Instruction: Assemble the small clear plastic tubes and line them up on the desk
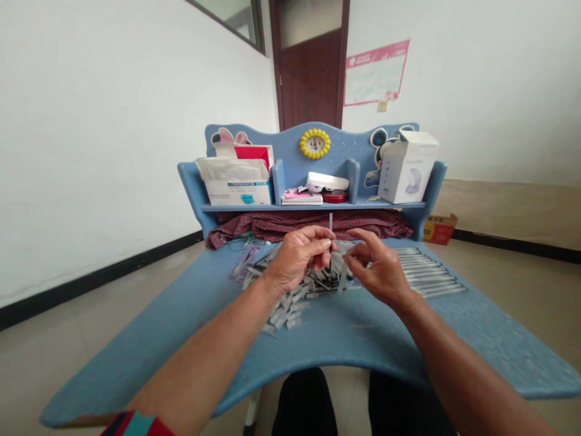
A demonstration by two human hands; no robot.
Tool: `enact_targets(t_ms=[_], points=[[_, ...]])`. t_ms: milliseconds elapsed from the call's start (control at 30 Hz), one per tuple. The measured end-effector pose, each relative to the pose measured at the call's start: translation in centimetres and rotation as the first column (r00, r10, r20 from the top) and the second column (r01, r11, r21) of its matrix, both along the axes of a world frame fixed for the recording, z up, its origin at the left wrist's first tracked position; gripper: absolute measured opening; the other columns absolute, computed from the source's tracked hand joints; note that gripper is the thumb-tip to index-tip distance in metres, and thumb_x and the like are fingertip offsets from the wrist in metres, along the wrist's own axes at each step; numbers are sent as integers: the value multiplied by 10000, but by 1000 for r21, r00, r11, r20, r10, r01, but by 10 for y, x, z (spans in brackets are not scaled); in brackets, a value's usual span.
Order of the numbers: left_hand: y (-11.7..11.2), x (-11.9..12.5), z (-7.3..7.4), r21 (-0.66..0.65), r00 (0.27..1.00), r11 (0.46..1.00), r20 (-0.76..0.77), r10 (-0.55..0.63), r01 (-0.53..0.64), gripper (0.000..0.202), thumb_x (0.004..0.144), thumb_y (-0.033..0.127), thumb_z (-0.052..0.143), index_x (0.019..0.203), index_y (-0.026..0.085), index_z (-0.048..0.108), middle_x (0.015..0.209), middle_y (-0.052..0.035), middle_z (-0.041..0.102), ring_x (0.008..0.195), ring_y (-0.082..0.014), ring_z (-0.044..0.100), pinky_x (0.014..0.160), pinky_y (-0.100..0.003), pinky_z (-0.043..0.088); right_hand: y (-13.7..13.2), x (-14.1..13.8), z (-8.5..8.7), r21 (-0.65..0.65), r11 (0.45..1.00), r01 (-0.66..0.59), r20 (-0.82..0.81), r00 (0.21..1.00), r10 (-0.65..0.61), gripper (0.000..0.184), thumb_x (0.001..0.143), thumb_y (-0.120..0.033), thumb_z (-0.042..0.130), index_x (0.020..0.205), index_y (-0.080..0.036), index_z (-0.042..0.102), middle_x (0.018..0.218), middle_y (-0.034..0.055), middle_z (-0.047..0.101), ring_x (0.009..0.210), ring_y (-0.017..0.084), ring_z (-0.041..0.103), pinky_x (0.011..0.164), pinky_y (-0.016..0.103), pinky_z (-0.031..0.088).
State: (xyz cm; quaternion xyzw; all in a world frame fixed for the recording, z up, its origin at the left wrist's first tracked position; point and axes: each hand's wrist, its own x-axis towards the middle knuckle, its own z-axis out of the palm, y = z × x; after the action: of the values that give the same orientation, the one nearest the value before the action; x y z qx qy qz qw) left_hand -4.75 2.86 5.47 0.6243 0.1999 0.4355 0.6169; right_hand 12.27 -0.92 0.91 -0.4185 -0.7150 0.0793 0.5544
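My left hand (pixel 299 257) is closed in a pinch on a thin grey rod (pixel 331 223) that stands upright between thumb and forefinger. My right hand (pixel 379 266) hovers just to its right, fingers curled toward the rod's lower end, pinching something too small to name. Both hands hang over a heap of small grey pieces (pixel 290 300) strewn on the blue desk (pixel 345 333). A row of finished long grey rods (pixel 429 272) lies side by side on the desk to the right of my right hand.
The desk's back shelf (pixel 313 206) carries a mask box (pixel 236 184), a white carton (pixel 406 166), a red tin and a yellow clock. A checked cloth (pixel 281 224) lies beneath it. A brown door and a cardboard box stand behind.
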Motion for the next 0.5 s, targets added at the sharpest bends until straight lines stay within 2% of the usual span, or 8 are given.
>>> enact_targets(t_ms=[167, 500], points=[[-3, -1, 6, -29, 990, 1000, 137, 15, -11, 183, 689, 197, 674, 824, 118, 579, 708, -5, 611, 433, -37, 493, 373, -142, 357, -12, -13, 3, -25, 999, -44, 160, 986, 48, 643, 766, -133, 529, 1356, -224, 290, 679, -45, 612, 525, 98, 551, 559, 220, 455], [-3, -9, 19, 68, 970, 993, 231, 77, -95, 175, 687, 182, 676, 815, 121, 573, 738, -13, 628, 455, -41, 506, 407, -156, 388, -12, -16, -2, -3, 996, -87, 185, 979, 86, 655, 786, -154, 533, 1375, -218, 253, 723, -23, 621, 522, 104, 545, 545, 235, 459]])
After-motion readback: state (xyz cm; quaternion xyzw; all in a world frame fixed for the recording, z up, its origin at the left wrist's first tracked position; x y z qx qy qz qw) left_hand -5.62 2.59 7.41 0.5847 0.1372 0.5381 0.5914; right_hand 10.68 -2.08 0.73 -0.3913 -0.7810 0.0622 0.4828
